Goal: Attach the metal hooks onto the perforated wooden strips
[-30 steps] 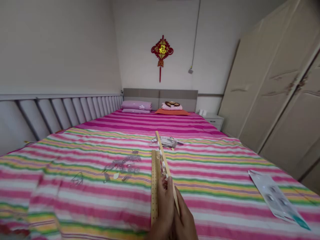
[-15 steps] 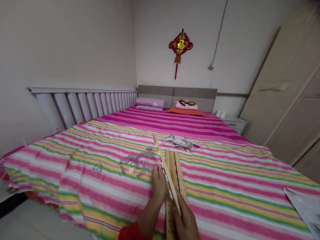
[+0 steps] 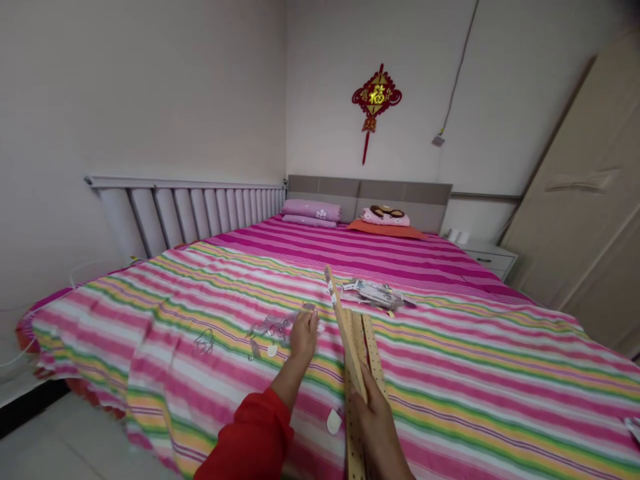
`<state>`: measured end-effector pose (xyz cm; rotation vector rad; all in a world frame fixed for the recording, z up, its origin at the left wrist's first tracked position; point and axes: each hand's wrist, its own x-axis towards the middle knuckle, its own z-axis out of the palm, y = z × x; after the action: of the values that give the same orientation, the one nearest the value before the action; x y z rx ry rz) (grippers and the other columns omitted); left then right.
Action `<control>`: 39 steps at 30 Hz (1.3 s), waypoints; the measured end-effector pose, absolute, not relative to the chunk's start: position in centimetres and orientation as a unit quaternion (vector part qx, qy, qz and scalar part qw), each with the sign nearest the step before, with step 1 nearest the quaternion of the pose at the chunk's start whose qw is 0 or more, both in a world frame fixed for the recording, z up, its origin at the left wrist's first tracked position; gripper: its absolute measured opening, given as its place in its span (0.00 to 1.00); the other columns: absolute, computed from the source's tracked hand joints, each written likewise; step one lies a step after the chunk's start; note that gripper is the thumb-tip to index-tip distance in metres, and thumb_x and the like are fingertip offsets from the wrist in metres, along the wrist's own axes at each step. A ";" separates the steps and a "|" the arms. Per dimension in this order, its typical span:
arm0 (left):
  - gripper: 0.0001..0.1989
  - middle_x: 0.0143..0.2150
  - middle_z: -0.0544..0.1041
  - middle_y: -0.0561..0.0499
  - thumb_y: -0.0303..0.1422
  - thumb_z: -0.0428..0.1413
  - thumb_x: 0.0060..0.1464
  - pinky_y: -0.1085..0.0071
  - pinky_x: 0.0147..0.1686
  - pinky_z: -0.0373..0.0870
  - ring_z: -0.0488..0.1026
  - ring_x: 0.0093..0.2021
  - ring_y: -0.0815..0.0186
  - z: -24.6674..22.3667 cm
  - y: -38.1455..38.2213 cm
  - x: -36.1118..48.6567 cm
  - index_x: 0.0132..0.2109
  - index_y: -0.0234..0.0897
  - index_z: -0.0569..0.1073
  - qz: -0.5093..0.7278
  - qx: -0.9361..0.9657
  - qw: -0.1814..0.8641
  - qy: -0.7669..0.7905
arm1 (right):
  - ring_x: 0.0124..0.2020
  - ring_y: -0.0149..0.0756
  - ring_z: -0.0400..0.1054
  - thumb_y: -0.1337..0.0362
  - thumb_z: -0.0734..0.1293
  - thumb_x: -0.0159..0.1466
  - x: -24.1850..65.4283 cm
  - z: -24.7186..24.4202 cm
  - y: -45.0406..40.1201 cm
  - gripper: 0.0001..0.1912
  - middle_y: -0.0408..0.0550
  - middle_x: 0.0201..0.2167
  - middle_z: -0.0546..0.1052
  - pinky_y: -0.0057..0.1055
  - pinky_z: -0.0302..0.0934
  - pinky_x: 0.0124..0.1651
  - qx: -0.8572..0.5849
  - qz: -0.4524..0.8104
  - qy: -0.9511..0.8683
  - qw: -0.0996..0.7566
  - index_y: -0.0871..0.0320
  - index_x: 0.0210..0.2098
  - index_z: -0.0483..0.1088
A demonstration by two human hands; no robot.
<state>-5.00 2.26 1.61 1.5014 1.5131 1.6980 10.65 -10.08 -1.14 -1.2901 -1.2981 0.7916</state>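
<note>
My right hand (image 3: 375, 417) is wrapped round the lower part of a narrow wooden board (image 3: 343, 327), which is tilted up with small whitish pieces near its top. Beneath it, perforated wooden strips (image 3: 374, 350) lie lengthwise on the striped cover. To the left of the board, my left hand (image 3: 303, 333) has its fingers pinched together; whatever is between them is too small to name. Clear plastic packaging (image 3: 273, 328) lies beside that hand, near a small pale round piece (image 3: 272, 350). Another pale piece (image 3: 334, 421) rests left of the strips.
A plastic packet of parts (image 3: 375, 294) lies beyond the strips. A thin clear scrap (image 3: 204, 342) is at the left on the striped cover (image 3: 475, 373). Pillows (image 3: 313, 211) and a folded pink item (image 3: 385, 217) are by the headboard (image 3: 405, 192).
My left hand has moved left, away from the board, towards the plastic packaging. A pale piece now shows left of the strips. The view has shifted slightly left.
</note>
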 end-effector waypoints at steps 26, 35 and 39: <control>0.16 0.17 0.59 0.60 0.46 0.45 0.54 0.76 0.17 0.52 0.55 0.15 0.72 2.8 6.3 -3.2 0.28 0.39 0.63 0.574 0.471 0.410 0.530 | 0.62 0.45 0.57 0.53 0.62 0.62 13.8 -2.9 -14.3 0.30 0.49 0.59 0.68 0.35 0.53 0.62 -0.545 0.384 -0.561 0.491 0.59 0.60 0.63; 0.23 0.19 0.65 0.54 0.49 0.45 0.55 0.74 0.22 0.57 0.62 0.21 0.70 3.1 7.5 -3.8 0.21 0.38 0.63 0.570 0.502 0.396 0.517 | 0.61 0.44 0.60 0.51 0.60 0.63 13.4 -3.3 -15.7 0.27 0.45 0.57 0.70 0.35 0.54 0.61 -0.533 0.347 -0.563 0.528 0.53 0.58 0.65; 0.21 0.16 0.58 0.58 0.46 0.44 0.56 0.74 0.20 0.54 0.55 0.17 0.72 2.5 8.0 -3.7 0.21 0.39 0.59 0.570 0.495 0.400 0.520 | 0.60 0.47 0.61 0.51 0.65 0.59 14.5 -3.4 -15.8 0.27 0.48 0.56 0.72 0.36 0.55 0.61 -0.525 0.405 -0.527 0.531 0.54 0.56 0.68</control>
<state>-3.65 8.04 2.48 1.2515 1.3156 1.4415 14.48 -15.77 -3.38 -1.2535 -1.2585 0.9656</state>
